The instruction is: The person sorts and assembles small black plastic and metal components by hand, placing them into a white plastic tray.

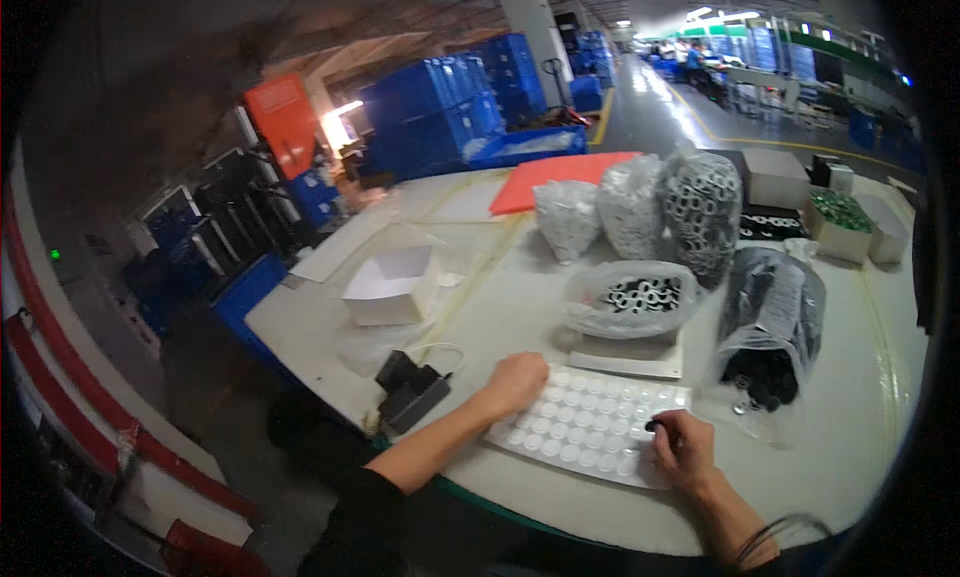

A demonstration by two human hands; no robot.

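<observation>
A pale desk [400, 447] in a big workshop carries my work, with blue crates [430, 117] stacked behind it. My left hand [515, 382] lies flat and loosely spread on the near left corner of a sheet of round white pads [590, 422], pinning it down. My right hand [683, 447] is at the sheet's right edge, fingertips pinched together on a small dark ring [652, 427] held just above the pads (I cannot tell whether it touches one). Behind the sheet sits an open clear bag of dark rings [630, 299], and to its right a black bag [770, 322] slumps on its side, spilling parts near my wrist. A white box [392, 285] and a black device [410, 387] sit to my left. I judge the ring could slip from so slight a pinch, or the sheet could skid if my left hand lifts.
</observation>
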